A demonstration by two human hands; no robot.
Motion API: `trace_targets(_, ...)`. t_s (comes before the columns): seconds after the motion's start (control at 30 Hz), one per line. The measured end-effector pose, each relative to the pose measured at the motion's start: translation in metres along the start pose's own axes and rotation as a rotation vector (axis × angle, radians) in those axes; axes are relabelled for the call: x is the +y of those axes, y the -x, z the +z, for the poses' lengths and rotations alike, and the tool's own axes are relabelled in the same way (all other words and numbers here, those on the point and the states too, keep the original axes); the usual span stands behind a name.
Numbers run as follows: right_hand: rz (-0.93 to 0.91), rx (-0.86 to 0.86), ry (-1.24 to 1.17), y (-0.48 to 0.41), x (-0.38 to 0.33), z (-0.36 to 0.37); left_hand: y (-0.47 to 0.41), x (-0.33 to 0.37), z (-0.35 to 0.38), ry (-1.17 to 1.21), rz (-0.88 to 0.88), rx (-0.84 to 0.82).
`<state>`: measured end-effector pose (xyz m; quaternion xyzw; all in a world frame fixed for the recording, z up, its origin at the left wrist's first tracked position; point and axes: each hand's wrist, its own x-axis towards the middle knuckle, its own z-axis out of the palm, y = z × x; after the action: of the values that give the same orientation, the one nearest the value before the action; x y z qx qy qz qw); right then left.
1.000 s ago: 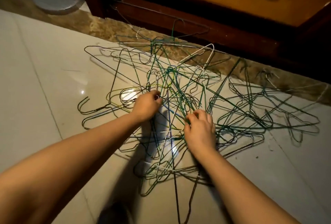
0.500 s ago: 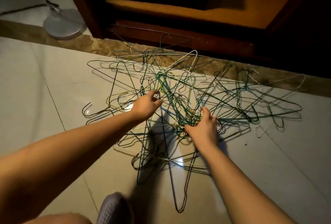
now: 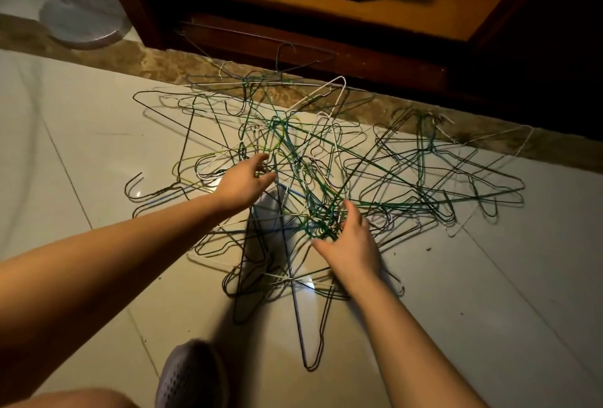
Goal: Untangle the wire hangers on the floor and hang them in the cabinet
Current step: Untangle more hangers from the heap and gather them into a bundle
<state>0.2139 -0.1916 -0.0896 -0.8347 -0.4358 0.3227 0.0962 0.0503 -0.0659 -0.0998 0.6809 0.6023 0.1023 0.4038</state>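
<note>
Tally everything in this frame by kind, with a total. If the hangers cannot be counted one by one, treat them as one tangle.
hands: 2, the left hand and the right hand
tangle of wire hangers: 1, too interlaced to count singly
cabinet: 1
fan base: 1
shoe: 1
Total: 6

1. A tangle of wire hangers (image 3: 326, 159), mostly green, dark and white, is spread over the pale tiled floor (image 3: 81, 146) in front of the wooden cabinet (image 3: 326, 48).
2. The left hand (image 3: 243, 180) is held with fingers extended, its fingertips at the wires.
3. The right hand (image 3: 350, 244) is set against a dense green knot (image 3: 321, 228), which lies between thumb and fingers; a grip cannot be confirmed.
4. A round fan base (image 3: 85, 19) is seen at upper left, and a perforated shoe (image 3: 189, 375) at the bottom edge.
</note>
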Motion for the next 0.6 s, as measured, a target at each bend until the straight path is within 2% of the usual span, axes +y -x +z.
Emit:
trace_targets(0.1,0.015,-0.009,-0.045,-0.001,0.006,-0.01,0.0,0.0,-0.001,0.007,-0.02,0.002)
trace_targets(0.43,0.172,0.151,-0.546,0.0,0.033,-0.036,0.002,0.009,0.003,0.011,0.024,-0.016)
trace_targets(0.6,0.139,0.194,-0.683,0.005,0.031,-0.034,-0.004,0.007,0.0,-0.012,0.041,0.0)
